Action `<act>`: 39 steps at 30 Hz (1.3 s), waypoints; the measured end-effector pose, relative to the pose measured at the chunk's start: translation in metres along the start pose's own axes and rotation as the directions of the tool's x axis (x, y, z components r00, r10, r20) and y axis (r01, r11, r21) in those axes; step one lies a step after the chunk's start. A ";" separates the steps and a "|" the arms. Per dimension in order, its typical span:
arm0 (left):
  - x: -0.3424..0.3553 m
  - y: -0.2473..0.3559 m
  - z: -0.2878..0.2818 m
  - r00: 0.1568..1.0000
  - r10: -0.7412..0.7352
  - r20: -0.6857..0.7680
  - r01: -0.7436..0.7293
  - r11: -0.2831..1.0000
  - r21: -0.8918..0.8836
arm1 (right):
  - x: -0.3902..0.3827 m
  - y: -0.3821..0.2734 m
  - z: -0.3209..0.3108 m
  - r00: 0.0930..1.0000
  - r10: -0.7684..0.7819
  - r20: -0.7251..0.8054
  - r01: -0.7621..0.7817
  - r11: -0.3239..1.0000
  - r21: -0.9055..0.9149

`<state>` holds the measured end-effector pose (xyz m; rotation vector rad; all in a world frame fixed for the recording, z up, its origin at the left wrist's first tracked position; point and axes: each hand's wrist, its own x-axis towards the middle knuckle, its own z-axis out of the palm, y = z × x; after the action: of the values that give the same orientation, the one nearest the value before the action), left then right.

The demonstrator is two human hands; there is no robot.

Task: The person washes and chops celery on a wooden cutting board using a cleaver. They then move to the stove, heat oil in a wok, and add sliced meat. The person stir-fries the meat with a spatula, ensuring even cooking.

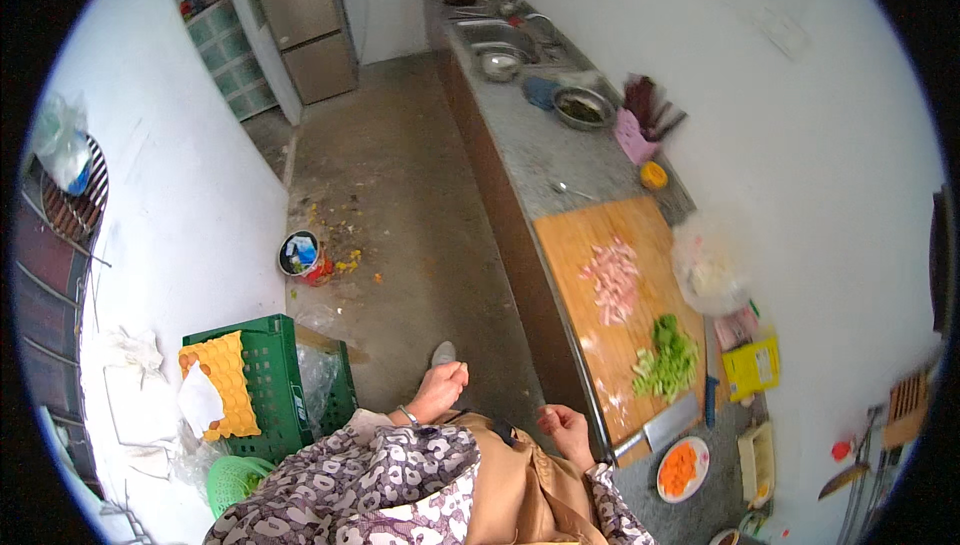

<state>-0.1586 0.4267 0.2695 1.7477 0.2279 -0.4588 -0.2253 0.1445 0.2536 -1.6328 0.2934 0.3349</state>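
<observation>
The person's tan apron [510,490], worn over a patterned purple-and-white sleeve [380,475], fills the lower edge. The right hand [567,432] hangs with fingers loosely curled and holds nothing, just off the table's [560,160] near edge by the wooden cutting board [600,245]. On that board lie a heap of chopped pink meat [611,280], a pile of chopped green vegetable [666,358] and a steel cleaver [660,427]. The left hand [440,388], a bracelet at its wrist, is loosely closed over the concrete floor. A flat yellow packet [752,368] lies at the table's far edge by the wall, beside a small pink packet [737,327].
</observation>
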 end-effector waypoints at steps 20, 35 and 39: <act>0.242 0.076 -0.315 0.976 0.177 -0.129 -0.161 0.979 0.127 | 0.400 -0.206 0.310 0.744 -0.011 0.668 0.161 0.973 -0.163; 0.569 0.227 -0.490 0.930 0.087 -0.357 -0.020 0.982 0.187 | 0.789 -0.410 0.416 0.714 -0.007 0.700 0.337 0.879 -0.336; 0.633 0.219 -0.562 0.883 -0.012 -0.470 0.040 0.998 0.049 | 0.863 -0.463 0.460 0.622 0.021 0.783 0.394 0.856 -0.336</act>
<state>0.5998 0.8618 0.2914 1.8956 0.5891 -0.0491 0.7296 0.6506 0.3106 -1.8172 -0.6894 0.9647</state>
